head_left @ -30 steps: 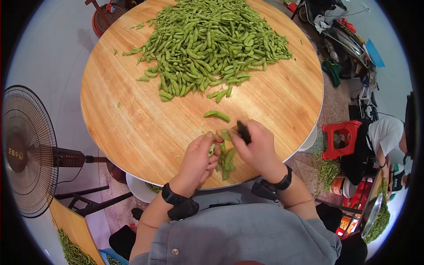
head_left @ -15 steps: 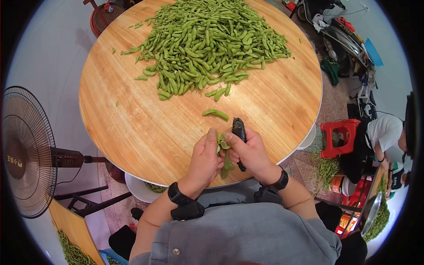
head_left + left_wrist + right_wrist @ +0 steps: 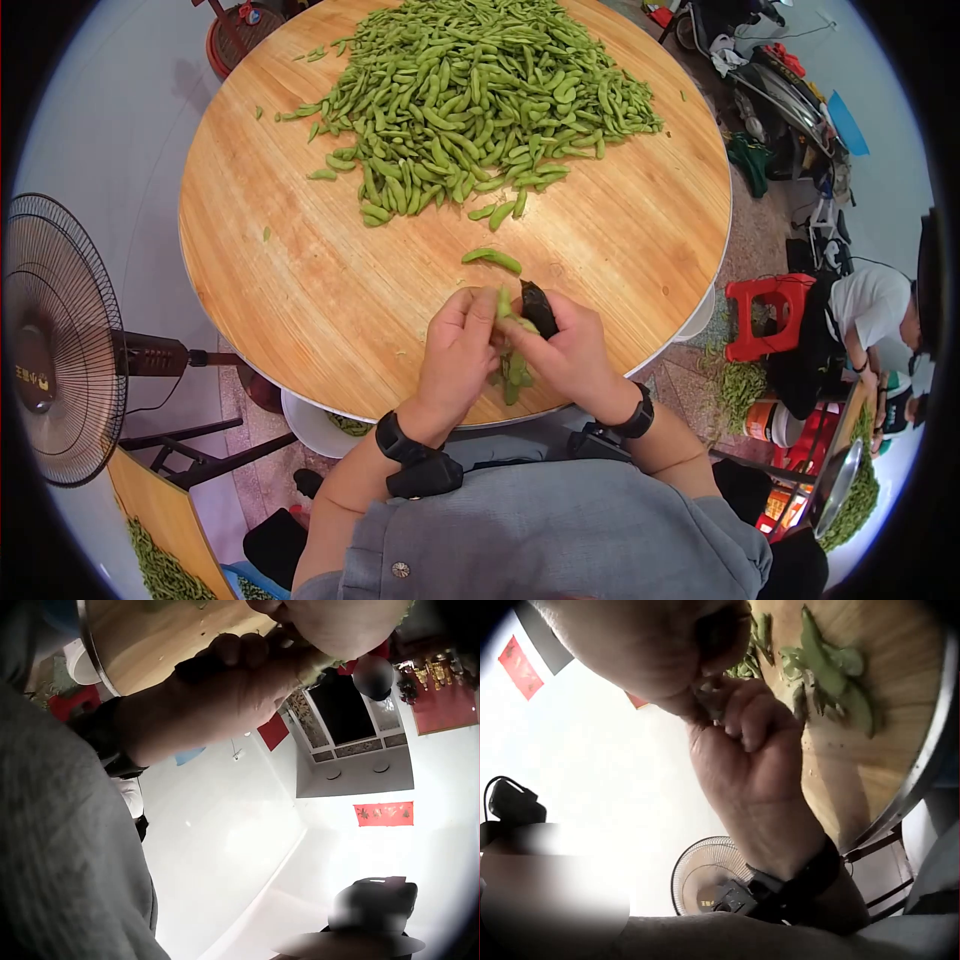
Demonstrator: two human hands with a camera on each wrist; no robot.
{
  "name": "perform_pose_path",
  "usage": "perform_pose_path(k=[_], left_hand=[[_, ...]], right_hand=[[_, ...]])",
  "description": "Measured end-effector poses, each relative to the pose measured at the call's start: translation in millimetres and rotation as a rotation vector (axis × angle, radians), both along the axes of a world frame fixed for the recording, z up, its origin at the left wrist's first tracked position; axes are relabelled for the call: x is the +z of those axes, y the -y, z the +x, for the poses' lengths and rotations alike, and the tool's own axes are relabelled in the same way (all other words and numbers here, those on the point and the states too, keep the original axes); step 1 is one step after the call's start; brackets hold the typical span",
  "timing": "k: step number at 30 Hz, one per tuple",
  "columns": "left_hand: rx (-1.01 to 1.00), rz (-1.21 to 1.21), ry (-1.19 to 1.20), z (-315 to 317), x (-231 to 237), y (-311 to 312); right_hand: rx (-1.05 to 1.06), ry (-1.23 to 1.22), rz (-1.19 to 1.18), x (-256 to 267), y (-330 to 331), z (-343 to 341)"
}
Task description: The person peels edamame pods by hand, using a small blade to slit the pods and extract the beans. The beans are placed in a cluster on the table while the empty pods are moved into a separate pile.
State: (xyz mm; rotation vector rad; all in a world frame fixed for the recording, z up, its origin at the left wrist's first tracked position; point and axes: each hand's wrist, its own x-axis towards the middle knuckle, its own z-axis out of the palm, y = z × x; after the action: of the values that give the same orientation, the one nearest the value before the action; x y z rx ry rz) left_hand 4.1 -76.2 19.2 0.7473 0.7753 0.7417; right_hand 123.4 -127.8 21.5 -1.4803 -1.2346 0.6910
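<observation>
Over the near edge of the round wooden table [image 3: 310,260], my left hand [image 3: 452,350] pinches a green edamame pod [image 3: 504,302] between thumb and fingers. My right hand [image 3: 578,352] grips a dark, black-wrapped tool [image 3: 537,308]; its working end is hidden, so I cannot tell its kind. The right thumb reaches across to the pod, and both hands meet there. Below them lie a few loose pods [image 3: 514,380], seen more fully in the right wrist view as a small cluster [image 3: 825,667]. One single pod [image 3: 492,260] lies just beyond the fingers.
A large heap of edamame pods [image 3: 480,110] covers the far part of the table. A standing fan [image 3: 65,340] is at the left, and a white tub [image 3: 325,425] sits below the rim. On the right are a red stool [image 3: 768,315] and a seated person [image 3: 875,310].
The hands have come together from slightly apart. The black tool's upper end has swung toward the left since half a second ago, and the right thumb has moved across the pod.
</observation>
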Motion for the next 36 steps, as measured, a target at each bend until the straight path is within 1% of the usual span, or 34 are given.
perform_pose_path(k=[2,6,8,9,11,12,14,15,17,18,20,21,23,24,26,27,29,30,32,33,35,36], left_hand=[[-0.039,0.064,-0.054,1,-2,0],[-0.055,0.018,-0.027,-1,0,0],[-0.067,-0.146,0.103,-3,3,1],[-0.066,-0.145,0.106,-3,3,1],[-0.116,-0.087,0.018,-3,2,1],[-0.111,-0.088,0.021,-3,1,0],[-0.167,0.069,-0.081,-2,-4,0],[-0.166,0.068,-0.083,-3,-6,-1],[-0.28,-0.021,0.034,-9,-10,-3],[-0.282,-0.024,0.032,-11,-10,-4],[-0.352,-0.051,0.051,-12,-10,-5],[-0.353,-0.051,0.053,-11,-10,-5],[-0.362,0.008,-0.089,-9,-10,-5],[-0.359,0.008,-0.088,-9,-11,-5],[-0.405,0.05,-0.127,-10,-13,-5],[-0.405,0.051,-0.127,-10,-11,-6],[-0.383,-0.2,-0.006,-9,-5,-6],[-0.385,-0.198,-0.005,-8,-5,-6],[-0.27,-0.324,0.128,-8,-10,-7],[-0.272,-0.323,0.129,-8,-12,-8],[-0.193,-0.335,0.164,-10,-16,-11],[-0.195,-0.333,0.165,-12,-14,-12]], right_hand=[[-0.002,0.095,0.017,-2,2,4],[0.022,0.133,0.029,-3,3,7],[0.061,-0.309,-0.197,2,4,9],[0.063,-0.306,-0.197,2,4,9],[0.083,-0.157,-0.099,0,3,9],[0.087,-0.154,-0.1,1,2,9],[0.111,-0.121,-0.132,4,3,10],[0.113,-0.122,-0.133,6,5,14],[0.2,-0.711,-0.419,10,5,23],[0.197,-0.713,-0.421,12,4,24],[0.191,-0.818,-0.498,16,3,25],[0.189,-0.817,-0.499,14,4,26],[0.248,-0.371,-0.345,6,6,25],[0.25,-0.369,-0.346,7,6,25],[0.32,-0.2,-0.222,9,7,23],[0.32,-0.2,-0.221,9,7,24],[0.293,-0.209,-0.246,9,9,25],[0.291,-0.208,-0.245,7,10,27],[0.219,-0.197,-0.302,3,11,32],[0.217,-0.195,-0.301,5,10,33],[0.059,-0.434,-0.351,10,7,37],[0.058,-0.433,-0.349,8,5,41]])
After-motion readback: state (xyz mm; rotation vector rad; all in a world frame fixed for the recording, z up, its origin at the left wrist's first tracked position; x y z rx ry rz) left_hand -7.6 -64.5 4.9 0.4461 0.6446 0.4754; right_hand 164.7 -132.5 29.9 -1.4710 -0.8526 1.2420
